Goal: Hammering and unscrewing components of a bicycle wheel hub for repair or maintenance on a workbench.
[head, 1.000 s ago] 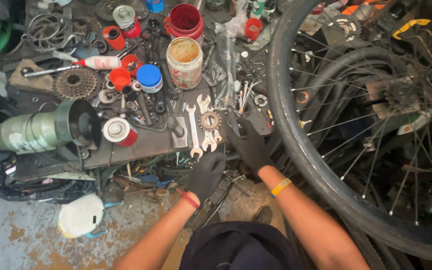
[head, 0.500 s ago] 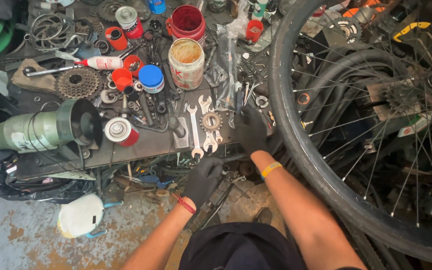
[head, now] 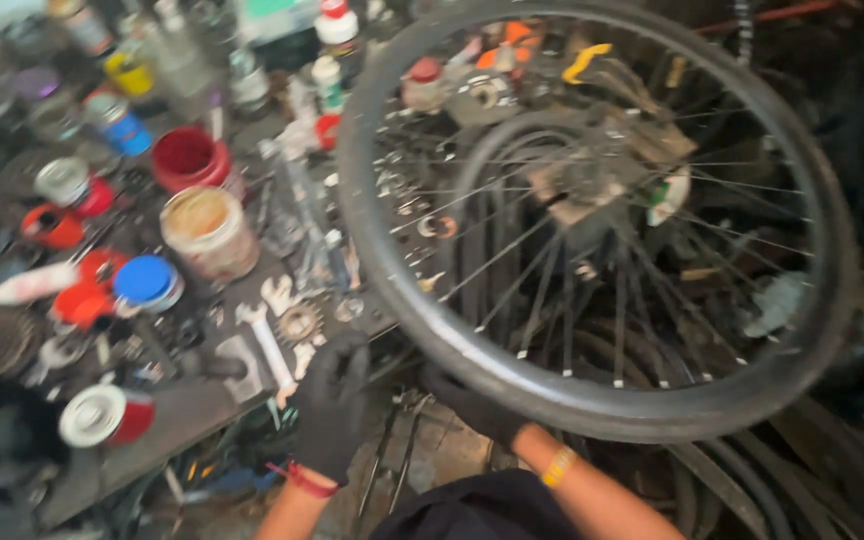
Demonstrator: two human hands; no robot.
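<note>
My left hand (head: 332, 410), in a black glove with a red wristband, rests fingers-up against the front edge of a cluttered workbench (head: 172, 420). Its fingertips are just below a silver wrench (head: 270, 350) and a small sprocket (head: 299, 322), and it holds nothing. My right hand (head: 472, 405), also black-gloved with a yellow wristband, reaches under the lower rim of a spoked bicycle wheel (head: 592, 400) and grips its black tyre. The wheel fills the middle and right of the view, tilted over the bench's end.
The bench carries a cream tub (head: 207, 230), a red tub (head: 187, 158), a blue lid (head: 144, 280), a red-and-silver can (head: 102, 415), bottles at the back and scattered small parts. More tyres (head: 752, 480) and metal scrap lie behind and below the wheel.
The view has swung right and closer. My right hand left the bench top and took hold of the wheel's tyre. My left hand rose to the bench edge.
</note>
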